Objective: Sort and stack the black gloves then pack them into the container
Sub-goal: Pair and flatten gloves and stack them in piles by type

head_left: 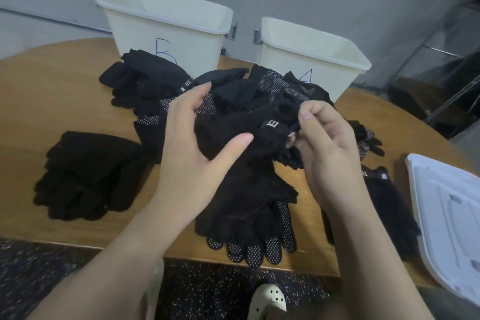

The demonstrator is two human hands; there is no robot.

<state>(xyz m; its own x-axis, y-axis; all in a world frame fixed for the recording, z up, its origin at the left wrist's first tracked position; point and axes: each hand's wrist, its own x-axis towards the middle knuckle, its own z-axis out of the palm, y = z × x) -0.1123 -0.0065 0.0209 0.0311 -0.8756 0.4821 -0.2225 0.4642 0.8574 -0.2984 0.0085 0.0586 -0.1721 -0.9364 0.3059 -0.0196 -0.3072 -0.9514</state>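
So the round wooden table (52, 101) is covered in gloves, with two cream plastic bins at the back: the one marked B (166, 26) on the left and the one marked A (311, 57) on the right, both looking empty from here as far as I can see in. In the middle there's a big loose heap of black knit gloves with white grip dots (249, 91), and a neater stack of plain black gloves (85, 174) sits off to the left, well apart from the bins. The glove being worked on, a black knit glove with a small white tag (239, 163), runs cuff-away, fingers toward the person, so its long axis points roughly at the gap between the bins. The left hand (192, 153) cradles it from the left, fingers mostly straight with the thumb laid over the top; the right hand (324, 143) is pinching the cuff by the tag. My guess is the left hand is nearer the stack, so it'd carry it over.
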